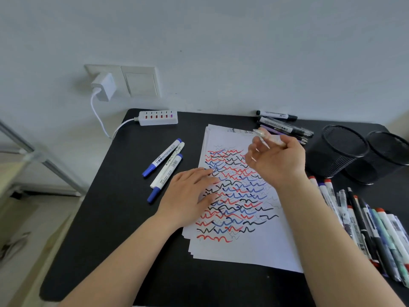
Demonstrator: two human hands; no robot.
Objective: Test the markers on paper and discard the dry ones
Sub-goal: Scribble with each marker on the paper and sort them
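A black table (110,218) stands against a pale wall (221,41), its far edge touching the wall. On the wall, a white charger (104,86) sits in a socket beside a switch (140,82); its cable drops toward a white power strip (158,117) at the table's back edge. A stack of paper (243,247) lies mid-table, its top sheet covered in red, blue and black squiggles. The left hand (190,193) lies flat, fingers straight, on the paper's left edge. The right hand (276,160) is raised over the sheet, curled round a pale pen (269,137) whose tip points left. Three markers (166,168) lie left of the paper; a pile of pens (283,126) sits at the back by the wall; a row of markers (371,229) lies right of the paper. Two black mesh cups (358,151) stand at the right. Pale floor (26,229) shows at left.
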